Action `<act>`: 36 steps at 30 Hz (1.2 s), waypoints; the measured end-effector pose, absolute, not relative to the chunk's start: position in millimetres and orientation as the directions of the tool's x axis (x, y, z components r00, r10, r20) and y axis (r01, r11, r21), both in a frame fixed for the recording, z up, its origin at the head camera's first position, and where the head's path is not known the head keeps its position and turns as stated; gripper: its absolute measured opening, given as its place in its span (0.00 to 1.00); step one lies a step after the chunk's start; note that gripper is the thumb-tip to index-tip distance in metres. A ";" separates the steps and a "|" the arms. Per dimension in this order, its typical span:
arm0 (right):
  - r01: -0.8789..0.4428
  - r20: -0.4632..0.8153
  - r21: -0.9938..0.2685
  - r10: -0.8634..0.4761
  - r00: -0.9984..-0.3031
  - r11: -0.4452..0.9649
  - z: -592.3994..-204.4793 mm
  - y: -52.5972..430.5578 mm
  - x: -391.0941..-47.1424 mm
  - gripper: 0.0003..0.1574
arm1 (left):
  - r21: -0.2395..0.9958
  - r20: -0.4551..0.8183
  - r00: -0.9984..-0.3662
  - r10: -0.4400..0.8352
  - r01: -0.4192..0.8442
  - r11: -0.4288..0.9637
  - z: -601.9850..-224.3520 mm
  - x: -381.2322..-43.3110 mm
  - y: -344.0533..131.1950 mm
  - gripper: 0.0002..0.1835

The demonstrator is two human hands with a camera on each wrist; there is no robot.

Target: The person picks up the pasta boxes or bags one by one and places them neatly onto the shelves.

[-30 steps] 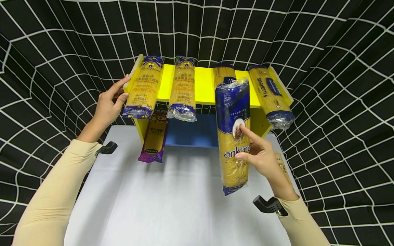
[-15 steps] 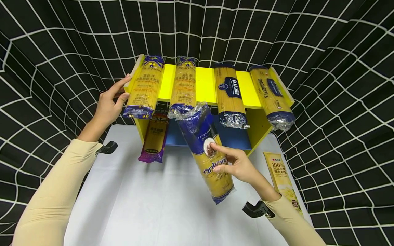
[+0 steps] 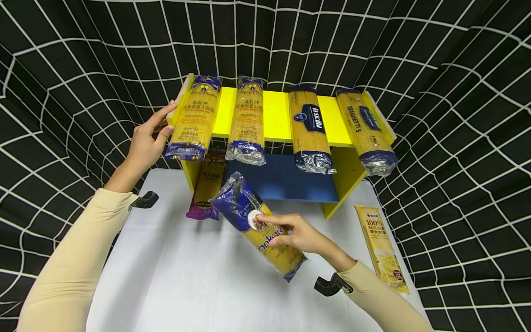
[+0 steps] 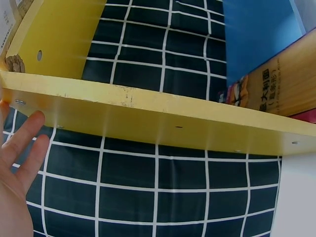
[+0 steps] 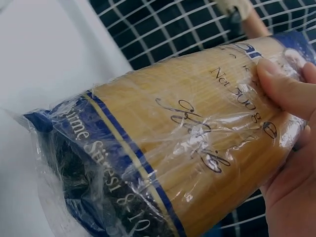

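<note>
My right hand [image 3: 300, 235] pinches a blue and yellow spaghetti pack [image 3: 244, 226] lettered "ankara", tilted in front of the shelf's lower level. In the right wrist view, the thumb [image 5: 284, 89] lies over the clear-wrapped pack [image 5: 197, 133]; the other fingers are largely hidden behind it. My left hand [image 3: 145, 143] touches the left end of the yellow shelf [image 3: 275, 115], beside a spaghetti pack [image 3: 194, 115]. The left wrist view has its fingers [image 4: 32, 153] fairly straight along the outside of the side board [image 4: 163, 118].
More spaghetti packs lie on the top: a middle-left one [image 3: 246, 117], a "la sicilia" one [image 3: 310, 129] and a right-hand one [image 3: 367, 131]. A purple-ended pack [image 3: 205, 184] sits on the blue lower board [image 3: 286, 180]. Right on the white table [image 3: 186, 286] lies a yellow noodle pack [image 3: 381, 249].
My right hand has carried the ankara pack left and down, away from the la sicilia pack, tilting its top leftward. My left hand has stayed at the shelf's end.
</note>
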State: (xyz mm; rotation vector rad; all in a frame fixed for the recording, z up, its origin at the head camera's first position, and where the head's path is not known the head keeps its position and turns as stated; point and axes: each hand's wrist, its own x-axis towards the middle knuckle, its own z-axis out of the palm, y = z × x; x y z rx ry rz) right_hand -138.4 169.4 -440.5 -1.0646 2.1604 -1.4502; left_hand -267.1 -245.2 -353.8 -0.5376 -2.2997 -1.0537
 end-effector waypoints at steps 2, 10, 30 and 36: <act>-0.370 0.100 -0.905 -0.740 -0.665 0.211 -448.8 167.7 -140.4 0.38 | 0.558 0.627 -0.768 0.127 0.558 0.614 -353.9 -267.2 -245.3 0.27; -0.219 -0.018 -0.947 -0.719 -0.695 0.236 -479.3 167.5 -147.8 0.41 | 0.558 0.621 -0.774 0.124 0.547 0.624 -353.6 -267.0 -244.2 0.27; 0.090 -0.168 -0.975 -0.406 -0.898 0.204 -522.3 173.7 -171.4 0.35 | 0.558 0.635 -0.763 0.122 0.561 0.611 -355.0 -267.5 -244.0 0.28; 0.114 -0.136 -0.990 -0.338 -0.931 0.086 -533.9 166.3 -181.5 0.34 | 0.564 0.622 -0.776 0.109 0.540 0.625 -352.7 -265.8 -243.6 0.28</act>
